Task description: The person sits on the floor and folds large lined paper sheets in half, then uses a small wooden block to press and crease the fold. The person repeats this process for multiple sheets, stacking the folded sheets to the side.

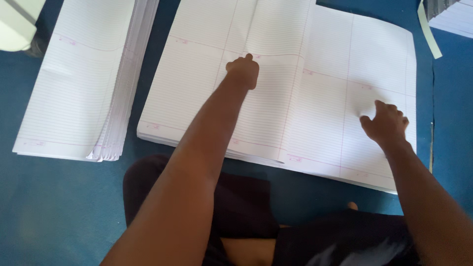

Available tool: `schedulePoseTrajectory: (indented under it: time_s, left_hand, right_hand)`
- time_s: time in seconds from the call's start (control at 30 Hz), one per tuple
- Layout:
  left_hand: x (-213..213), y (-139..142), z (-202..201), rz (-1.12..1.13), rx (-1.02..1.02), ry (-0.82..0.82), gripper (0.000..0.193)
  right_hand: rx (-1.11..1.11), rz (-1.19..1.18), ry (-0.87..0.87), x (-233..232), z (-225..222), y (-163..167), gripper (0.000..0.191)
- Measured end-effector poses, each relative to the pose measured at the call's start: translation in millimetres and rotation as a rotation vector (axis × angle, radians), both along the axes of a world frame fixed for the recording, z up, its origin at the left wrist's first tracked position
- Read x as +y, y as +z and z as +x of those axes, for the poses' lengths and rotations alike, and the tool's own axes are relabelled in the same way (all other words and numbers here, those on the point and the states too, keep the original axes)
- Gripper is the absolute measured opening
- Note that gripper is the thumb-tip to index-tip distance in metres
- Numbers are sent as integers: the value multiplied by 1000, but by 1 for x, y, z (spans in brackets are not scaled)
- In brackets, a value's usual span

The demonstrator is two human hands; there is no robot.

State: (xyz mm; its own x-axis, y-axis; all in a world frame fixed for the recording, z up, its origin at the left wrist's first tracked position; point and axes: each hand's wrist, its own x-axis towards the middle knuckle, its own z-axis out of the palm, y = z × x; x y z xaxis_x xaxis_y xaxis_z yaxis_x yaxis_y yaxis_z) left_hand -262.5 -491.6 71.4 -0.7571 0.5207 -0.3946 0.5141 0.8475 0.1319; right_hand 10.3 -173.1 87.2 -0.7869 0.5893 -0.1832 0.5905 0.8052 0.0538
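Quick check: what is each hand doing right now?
Left hand: closed in a loose fist, pressing on the folded ruled sheet, holding nothing.
Right hand: fingers curled, resting on the large sheet stack; grip cannot be told.

Both hands rest on the wide ruled sheets (pixel 315 98); a folded stack (pixel 79 83) lies to their left

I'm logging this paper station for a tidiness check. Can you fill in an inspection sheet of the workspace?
Surface: blue floor.
Job's things: large ruled sheets spread flat, one sheet folded over the middle; folded stack at left.
Clutter: paper strip at top right.
Hands: left hand pressing the fold; right hand resting on the sheets.
Cables: nothing seen.
Surroundings: more ruled paper in the top right corner; pale object top left.
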Motion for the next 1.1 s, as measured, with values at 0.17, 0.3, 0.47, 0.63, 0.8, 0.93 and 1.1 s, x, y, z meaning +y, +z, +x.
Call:
schedulePoseTrajectory:
  time_s: [0.17,0.3,0.47,0.63,0.8,0.93,1.1]
  left_hand:
    - [-7,21,5,-129,-55,-40,45]
    - [-14,21,10,-122,-22,-46,48]
    - [-14,6,3,-53,4,-39,51]
    - [-5,-8,3,37,70,-14,55]
    - [-5,2,7,16,17,-21,71]
    - [-12,13,14,-5,1,-32,77]
    - [-12,17,17,-13,6,-33,71]
  right_hand:
    - [-150,-20,-215,8,11,4,69]
    - [-193,-60,-286,10,16,1,77]
    - [-177,-64,-216,13,18,-3,69]
    - [-7,-288,-183,-5,3,14,75]
    - [143,-484,-72,-59,-29,45,59]
    - [228,-464,139,-110,-53,68,53]
    - [228,-426,475,-161,-66,82,50]
